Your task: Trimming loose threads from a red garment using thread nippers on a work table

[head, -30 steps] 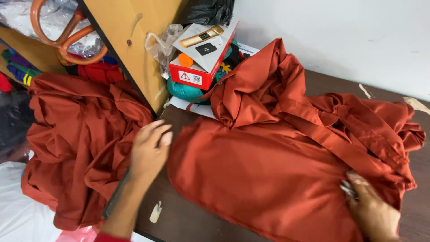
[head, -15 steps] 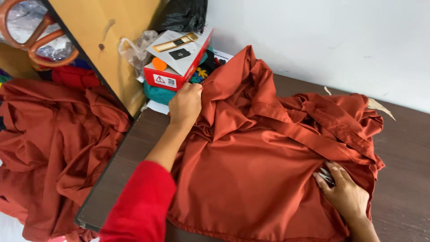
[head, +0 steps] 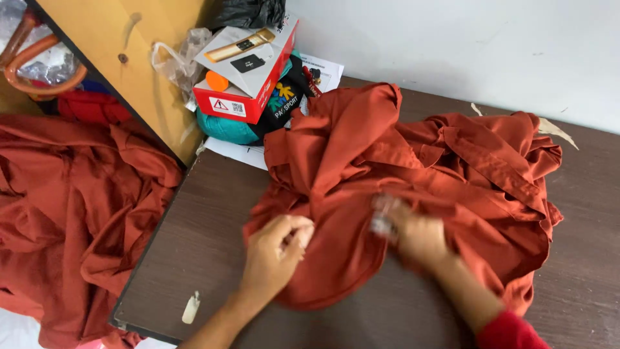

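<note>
Both hands have come together: left hand pinches the soft, light rust garment's hem; right hand, blurred, grips folds beside it.

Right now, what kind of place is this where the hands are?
Probably a small tailoring or garment workroom. Both hands, left and right, grip a rust-orange garment on a dark wooden table; more of the same cloth is heaped beside it, and orange-handled scissors hang nearby.

I am counting two rust-orange cloth garments, one on the dark wooden table, one beside it; one red-and-white cardboard box; one black plastic bag; two hands.
</note>
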